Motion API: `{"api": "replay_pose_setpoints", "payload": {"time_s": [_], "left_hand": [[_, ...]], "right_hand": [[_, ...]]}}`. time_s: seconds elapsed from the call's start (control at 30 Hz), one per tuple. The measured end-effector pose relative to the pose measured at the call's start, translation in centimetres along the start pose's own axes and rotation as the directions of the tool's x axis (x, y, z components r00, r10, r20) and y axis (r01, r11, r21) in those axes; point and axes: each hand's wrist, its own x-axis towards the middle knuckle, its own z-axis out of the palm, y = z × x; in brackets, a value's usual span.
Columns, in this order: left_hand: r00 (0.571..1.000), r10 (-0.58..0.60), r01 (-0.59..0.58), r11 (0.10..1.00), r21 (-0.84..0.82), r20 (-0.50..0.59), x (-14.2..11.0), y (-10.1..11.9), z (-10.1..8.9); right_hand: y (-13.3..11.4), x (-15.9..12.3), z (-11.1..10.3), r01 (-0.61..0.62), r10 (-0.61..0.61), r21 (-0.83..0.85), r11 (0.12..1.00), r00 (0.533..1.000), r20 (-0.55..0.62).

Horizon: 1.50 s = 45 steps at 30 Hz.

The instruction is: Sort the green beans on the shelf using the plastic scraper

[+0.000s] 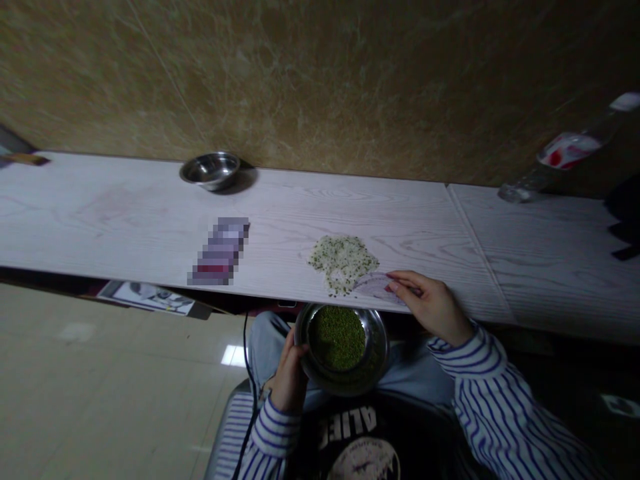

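My left hand [290, 372] is closed on the rim of a steel bowl [376, 363], held over my lap just below the table edge. Green mung beans [337, 339] fill the bottom of that bowl. In my right hand [434, 305] I pinch a clear, flat, half-round plastic piece that looks like a protractor [373, 285]. Its left end touches the near side of a spread pile of white rice mixed with green beans [344, 259]. A few loose beans lie at the pile's near edge, close to the edge of the table.
The pale wood-grain table [280, 207] runs along a marbled wall [310, 87]. A second steel bowl [211, 171] stands at the back left. A blurred-out flat item [221, 252] lies left of the pile. A plastic bottle [565, 152] stands at the right.
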Motion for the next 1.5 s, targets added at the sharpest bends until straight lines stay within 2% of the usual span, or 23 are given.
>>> {"api": "replay_pose_setpoints", "payload": {"time_s": [0.1, 0.43, 0.57, 0.93, 1.23, 1.37, 1.5], "left_hand": [[0.999, -0.038, 0.039, 0.998, -0.055, 0.01, 0.1, -0.1, -0.2], [0.999, -0.03, 0.033, 0.995, -0.094, 0.033, 0.1, -0.4, -0.4], [1.0, -0.028, 0.028, 0.994, -0.104, 0.009, 0.1, -0.4, -0.4], [1.0, -0.022, 0.021, 0.997, -0.072, -0.017, -0.3, 0.2, 0.2], [0.999, -0.023, 0.025, 0.996, -0.08, 0.035, 0.0, 0.0, -0.1], [1.0, -0.019, 0.019, 0.998, -0.063, -0.006, -0.3, 0.4, 0.2], [1.0, -0.02, 0.02, 0.998, -0.056, 0.001, -0.5, 0.7, 0.5]], "right_hand": [[-0.1, 0.2, 0.2, -0.002, 0.002, 0.027, 1.0, 1.0, 0.021], [-0.4, 0.3, 0.4, -0.002, -0.001, 0.053, 0.999, 0.998, 0.065], [-0.5, 0.2, 0.3, -0.004, 0.001, 0.057, 0.998, 0.998, 0.061], [-0.6, 0.2, 0.5, 0.002, -0.005, 0.038, 0.999, 0.997, 0.071], [-0.8, 0.1, 0.8, 0.008, -0.012, 0.046, 0.999, 0.997, 0.073], [-0.9, 0.1, 0.9, 0.022, -0.024, 0.03, 0.999, 0.997, 0.078], [-1.1, 0.1, 1.0, 0.019, -0.022, 0.04, 0.999, 0.996, 0.091]]}}
